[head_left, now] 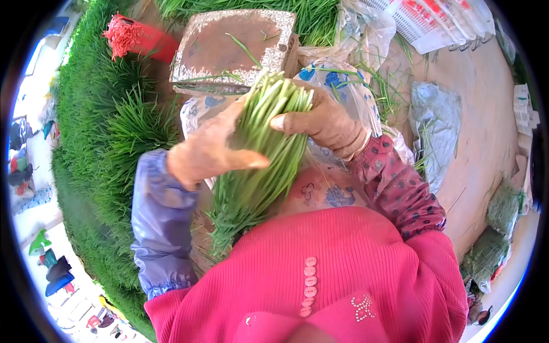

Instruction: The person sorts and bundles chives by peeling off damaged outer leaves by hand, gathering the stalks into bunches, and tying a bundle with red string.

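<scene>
A thick bunch of garlic chives (pixel 280 140) is held upright in front of my chest, pale cut ends up and dark green leaves hanging toward my lap. My right hand (pixel 329 123), in a thin glove, wraps its upper right side, thumb across the front of the stems. On the left side, my left hand (pixel 209 146) curves round the bunch, slightly blurred; its thumb lies over the stems and its fingertips are hidden behind them. Just beyond the stem ends stands a low block with a patterned white border and brown dirty top (pixel 231 46), with loose leaves on it.
A long bank of green chives (pixel 108 143) lines my left. A red bundle of ties (pixel 140 39) lies by the block. Printed plastic bags (pixel 434 20) are at the back right, with a grey plastic sheet (pixel 434 128) on the floor. Patterned plastic (pixel 334 197) covers my lap.
</scene>
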A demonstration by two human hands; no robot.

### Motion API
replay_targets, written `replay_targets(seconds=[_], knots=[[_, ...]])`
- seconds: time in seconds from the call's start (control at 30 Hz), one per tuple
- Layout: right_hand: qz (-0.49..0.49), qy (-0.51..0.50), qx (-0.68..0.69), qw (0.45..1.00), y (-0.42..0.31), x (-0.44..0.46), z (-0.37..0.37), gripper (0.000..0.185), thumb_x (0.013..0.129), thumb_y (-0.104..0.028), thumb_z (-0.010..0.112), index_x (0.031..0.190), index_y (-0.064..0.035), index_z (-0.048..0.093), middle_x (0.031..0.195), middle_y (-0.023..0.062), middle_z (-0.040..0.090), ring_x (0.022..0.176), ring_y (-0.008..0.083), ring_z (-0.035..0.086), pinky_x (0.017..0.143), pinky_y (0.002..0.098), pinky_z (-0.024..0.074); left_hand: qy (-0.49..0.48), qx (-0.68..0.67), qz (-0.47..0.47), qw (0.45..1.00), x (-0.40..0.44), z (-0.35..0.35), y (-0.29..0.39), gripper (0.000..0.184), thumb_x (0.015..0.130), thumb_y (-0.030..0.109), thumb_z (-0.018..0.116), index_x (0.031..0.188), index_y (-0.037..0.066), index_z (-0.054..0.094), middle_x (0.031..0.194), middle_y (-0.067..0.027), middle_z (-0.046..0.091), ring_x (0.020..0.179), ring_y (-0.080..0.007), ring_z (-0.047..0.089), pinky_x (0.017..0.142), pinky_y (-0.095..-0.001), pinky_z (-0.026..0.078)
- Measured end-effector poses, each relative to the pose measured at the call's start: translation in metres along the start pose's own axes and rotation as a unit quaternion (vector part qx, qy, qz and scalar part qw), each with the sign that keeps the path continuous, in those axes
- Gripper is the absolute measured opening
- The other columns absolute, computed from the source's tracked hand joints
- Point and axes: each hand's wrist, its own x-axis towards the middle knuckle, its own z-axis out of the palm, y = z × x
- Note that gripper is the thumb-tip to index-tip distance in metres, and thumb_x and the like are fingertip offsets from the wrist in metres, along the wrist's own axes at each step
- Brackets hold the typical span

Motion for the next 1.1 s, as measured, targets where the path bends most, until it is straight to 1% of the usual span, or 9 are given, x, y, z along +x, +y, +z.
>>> replay_targets(seconds=[0.03, 0.07, 0.23, 0.43, 0.63, 0.73, 0.87, 0.97, 1.1], knots=[[0.016, 0.019, -0.017, 1.000, -0.001, 0.000, 0.005, 0.048, 0.079, -0.005, 0.074, 0.124, -0.0006, 0.056, 0.103, 0.0028, 0.066, 0.089, 0.0103, 0.062, 0.081, 0.0258, 0.0514, 0.087, 0.232, 0.016, 0.969, 0.005, 0.007, -0.005, 0.095, 0.076, 0.042, 0.078, 0.144, -0.002, 0.030, 0.138, -0.0179, 0.047, 0.126, -0.0230, 0.046, 0.104, -0.0354, 0.038], [-0.013, 0.022, -0.001, 1.000, 0.003, 0.000, 0.008, 0.052, 0.079, -0.005, 0.075, 0.127, 0.0010, 0.054, 0.103, 0.0034, 0.066, 0.089, 0.0089, 0.061, 0.081, 0.0248, 0.0511, 0.121, -0.062, -0.002, 0.991, 0.018, 0.019, -0.017, 0.083, 0.073, 0.035, 0.083, 0.134, -0.004, 0.043, 0.123, -0.0144, 0.058, 0.111, -0.0186, 0.055, 0.095, -0.0313, 0.045], [0.005, 0.072, -0.002, 0.997, 0.009, -0.005, -0.001, 0.046, 0.080, -0.004, 0.073, 0.122, 0.0030, 0.056, 0.101, 0.0046, 0.065, 0.086, 0.0101, 0.061, 0.078, 0.0257, 0.0507, 0.136, -0.074, -0.105, 0.982, 0.025, 0.006, -0.012, 0.058, 0.076, 0.016, 0.080, 0.123, -0.005, 0.053, 0.106, -0.0091, 0.065, 0.093, -0.0143, 0.062, 0.085, -0.0274, 0.050], [0.003, 0.072, 0.039, 0.997, 0.015, -0.002, -0.009, 0.030, 0.083, -0.006, 0.068, 0.112, -0.0011, 0.061, 0.096, 0.0028, 0.066, 0.091, 0.0097, 0.059, 0.081, 0.0258, 0.0479, 0.174, -0.384, -0.091, 0.902, 0.022, 0.005, -0.017, 0.053, 0.077, 0.005, 0.072, 0.125, -0.002, 0.053, 0.108, -0.0063, 0.064, 0.094, -0.0144, 0.061, 0.085, -0.0290, 0.049], [-0.018, 0.105, -0.065, 0.992, 0.025, 0.013, -0.002, 0.020, 0.079, -0.013, 0.073, 0.097, -0.0049, 0.067, 0.083, 0.0029, 0.069, 0.069, 0.0103, 0.061, 0.064, 0.0263, 0.0504, 0.102, 0.057, 0.064, 0.991, 0.038, -0.004, -0.034, 0.064, 0.073, 0.027, 0.084, 0.121, -0.002, 0.053, 0.103, -0.0046, 0.063, 0.092, -0.0113, 0.058, 0.081, -0.0288, 0.049], [0.011, 0.120, -0.114, 0.986, 0.005, 0.014, 0.007, 0.024, 0.080, -0.010, 0.071, 0.102, -0.0031, 0.067, 0.089, 0.0057, 0.069, 0.080, 0.0142, 0.066, 0.072, 0.0278, 0.0539, 0.138, -0.136, -0.084, 0.977, 0.033, -0.007, -0.010, 0.039, 0.079, 0.013, 0.075, 0.112, 0.001, 0.061, 0.094, -0.0029, 0.065, 0.088, -0.0129, 0.061, 0.082, -0.0278, 0.048], [-0.040, 0.106, 0.038, 0.993, -0.006, 0.003, -0.009, 0.024, 0.083, -0.006, 0.064, 0.106, -0.0004, 0.063, 0.100, 0.0123, 0.067, 0.091, 0.0220, 0.066, 0.079, 0.0337, 0.0547, 0.216, -0.216, -0.029, 0.952, 0.002, -0.044, 0.004, 0.024, 0.085, 0.018, 0.063, 0.104, 0.004, 0.058, 0.086, -0.0109, 0.066, 0.082, -0.0207, 0.066, 0.076, -0.0331, 0.055], [-0.103, 0.088, -0.016, 0.991, -0.045, -0.023, -0.047, 0.029, 0.087, -0.016, 0.059, 0.110, 0.0003, 0.059, 0.100, 0.0123, 0.065, 0.088, 0.0236, 0.066, 0.079, 0.0347, 0.0545, 0.276, -0.319, 0.140, 0.896, -0.045, -0.094, -0.024, 0.020, 0.085, 0.018, 0.064, 0.102, 0.010, 0.056, 0.098, -0.0108, 0.063, 0.101, -0.0269, 0.061, 0.095, -0.0479, 0.051], [-0.214, 0.200, -0.199, 0.935, -0.116, -0.059, -0.124, 0.031, 0.088, -0.018, 0.059, 0.112, 0.0013, 0.057, 0.104, 0.0116, 0.063, 0.095, 0.0223, 0.063, 0.085, 0.0336, 0.0511, 0.421, -0.249, 0.150, 0.859, -0.117, -0.150, -0.010, 0.027, 0.089, 0.017, 0.062, 0.115, 0.011, 0.057, 0.129, -0.0155, 0.054, 0.126, -0.0303, 0.048, 0.107, -0.0530, 0.040]])
